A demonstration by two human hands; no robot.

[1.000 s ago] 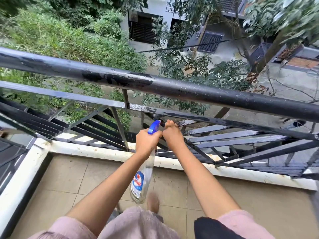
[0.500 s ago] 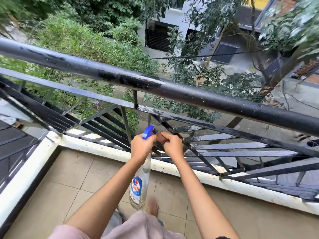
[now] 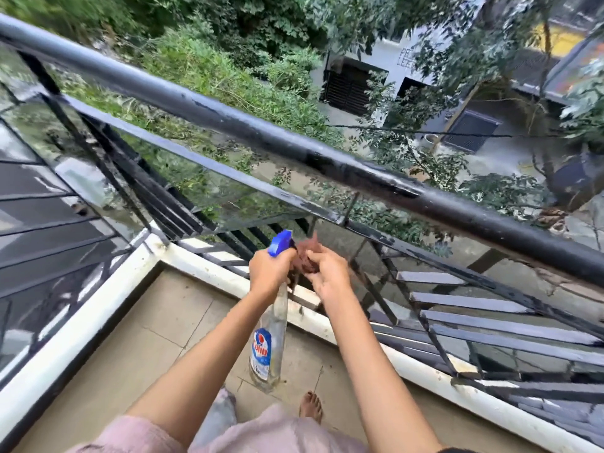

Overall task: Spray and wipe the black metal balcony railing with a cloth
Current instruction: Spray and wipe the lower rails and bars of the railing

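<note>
Railing (image 3: pixel 228 122) top rail is seen wet and streaked mid-span: judged sprayed, wiping incomplete. Spray bottle (image 3: pixel 271 341) is gripped at the neck by the left hand (image 3: pixel 269 273), fingers curled round it. Cloth (image 3: pixel 302 256) is bunched in the right hand (image 3: pixel 327 273), fingers curled on it, near the lower slats (image 3: pixel 457 302) — contact with metal not discernible.

Person wears a loose pale pink garment (image 3: pixel 277 433), lightly creased. Sleeve (image 3: pixel 109 434) in the same pink on the left upper arm. Arms uncovered down to left hand (image 3: pixel 269 273) and right hand (image 3: pixel 328 272). One foot (image 3: pixel 310 407) bare. Small black patch (image 3: pixel 457 450) by the right arm, can't tell what it is.
</note>
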